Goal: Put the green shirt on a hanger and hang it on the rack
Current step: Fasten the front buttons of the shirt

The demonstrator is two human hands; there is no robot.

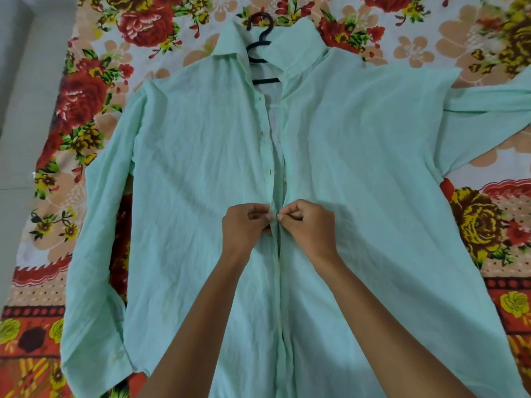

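I count one green shirt (pixel 359 156) spread flat, with two long sleeves showing, one on each side. One black hanger (pixel 260 43) sits in the collar, with a single hook. Along the open front I can make out about four small buttons; the rest I can't tell. One flowered bedsheet (pixel 172 30) lies under it all. I have two hands at work: left hand (pixel 245 224), right hand (pixel 309 225).
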